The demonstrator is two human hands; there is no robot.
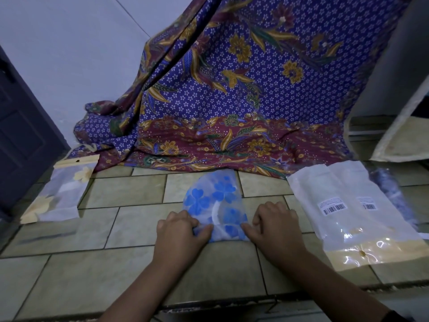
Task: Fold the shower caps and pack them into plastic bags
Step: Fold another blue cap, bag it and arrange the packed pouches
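A translucent shower cap (214, 198) with blue flowers lies folded on the tiled surface, in the middle. My left hand (178, 231) pinches its near left corner between thumb and fingers. On the other side, my right hand (274, 226) pinches the near right corner. A stack of clear plastic bags (352, 217) with barcode labels and yellow headers lies to the right. To the left lies a packed bag (58, 194) holding a yellow-flowered cap.
A purple and maroon batik cloth (232, 101) hangs down at the back and spreads onto the tiles. A dark door (21, 135) stands at the left. A pale board (399, 126) leans at the right. Something dark (392, 194) lies beyond the bags.
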